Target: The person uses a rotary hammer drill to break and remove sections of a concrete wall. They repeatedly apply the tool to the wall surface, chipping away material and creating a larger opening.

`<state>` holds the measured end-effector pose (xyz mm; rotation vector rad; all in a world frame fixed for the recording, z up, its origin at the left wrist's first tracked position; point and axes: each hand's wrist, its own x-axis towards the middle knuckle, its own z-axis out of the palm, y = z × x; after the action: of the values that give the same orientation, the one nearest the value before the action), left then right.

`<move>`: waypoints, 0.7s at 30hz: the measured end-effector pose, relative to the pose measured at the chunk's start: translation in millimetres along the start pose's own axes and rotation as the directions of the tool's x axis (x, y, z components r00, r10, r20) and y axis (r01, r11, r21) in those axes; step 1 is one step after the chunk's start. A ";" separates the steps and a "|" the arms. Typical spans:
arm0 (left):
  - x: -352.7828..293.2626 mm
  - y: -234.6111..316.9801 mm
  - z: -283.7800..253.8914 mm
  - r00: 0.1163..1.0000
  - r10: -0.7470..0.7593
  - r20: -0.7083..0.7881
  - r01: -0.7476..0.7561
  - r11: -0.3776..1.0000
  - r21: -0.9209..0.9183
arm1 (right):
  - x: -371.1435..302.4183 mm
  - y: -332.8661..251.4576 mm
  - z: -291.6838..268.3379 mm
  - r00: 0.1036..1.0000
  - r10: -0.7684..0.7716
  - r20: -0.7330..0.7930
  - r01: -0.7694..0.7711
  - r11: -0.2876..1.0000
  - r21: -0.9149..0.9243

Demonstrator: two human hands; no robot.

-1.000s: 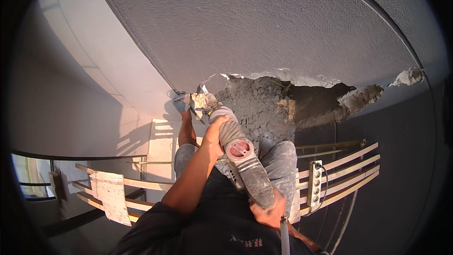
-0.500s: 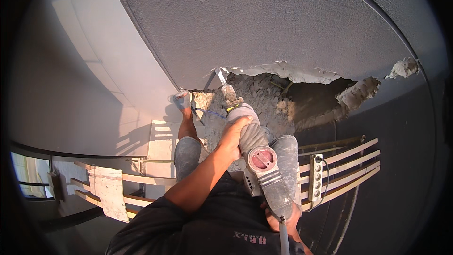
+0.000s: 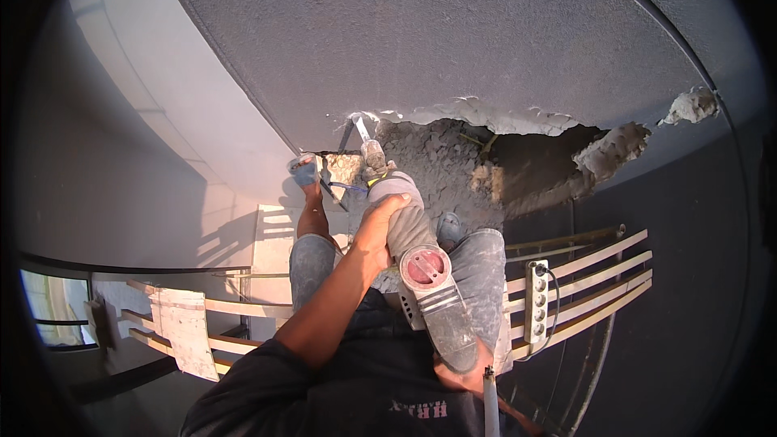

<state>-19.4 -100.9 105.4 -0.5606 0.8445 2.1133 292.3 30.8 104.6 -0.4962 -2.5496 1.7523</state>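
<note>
A dusty grey demolition hammer [image 3: 413, 231] with a red round cap slants up and left across my body. My left hand [image 3: 379, 231] is wrapped around its barrel. At the rear end my right hand [image 3: 463, 371] closes on the handle, its fingers mostly hidden beneath the housing. The flat chisel bit [image 3: 362, 126] touches the lower edge of the grey textured wall coating [image 3: 437, 40], left of the broken section. Below the ragged edge, rough rubble-like material [image 3: 437, 162] is exposed.
Wooden slats [image 3: 595, 283] run across at right, with a white power strip [image 3: 536, 303] and its cable on them. A pale board [image 3: 182, 328] lies over slats at left. A broken chunk [image 3: 692, 105] clings at far right. My sandalled left foot [image 3: 304, 168] stands near the wall corner.
The hammer and both hands have shifted left, and the chisel tip now meets the wall edge farther left. My right foot has come into view beside the hammer.
</note>
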 end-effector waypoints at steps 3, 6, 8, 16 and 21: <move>-1.7 1.3 5.1 0.998 0.040 -0.041 -0.039 0.999 0.027 | -0.5 16.8 7.1 0.996 0.092 -0.001 -0.092 0.995 0.030; -0.7 4.3 5.6 0.998 0.042 -0.041 -0.041 0.999 0.018 | 20.5 -45.0 -6.6 0.994 -0.083 -0.064 0.083 0.997 -0.003; -3.0 9.2 14.0 0.998 0.038 -0.045 -0.036 0.998 0.049 | 24.8 -62.9 -9.5 0.998 -0.013 -0.060 0.017 0.998 0.066; 4.4 10.7 7.5 1.000 0.010 -0.008 -0.009 1.000 0.019 | 27.0 -86.3 -8.1 0.992 0.051 -0.113 -0.032 0.986 0.165; 1.8 14.9 16.3 0.996 0.069 -0.051 -0.066 0.996 0.054 | 39.3 -120.5 -10.5 0.985 0.122 -0.118 -0.108 0.987 0.118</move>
<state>-34.1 -95.3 121.1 -0.5703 0.9579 2.1385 226.4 11.6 211.7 -0.7374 -2.3687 1.8228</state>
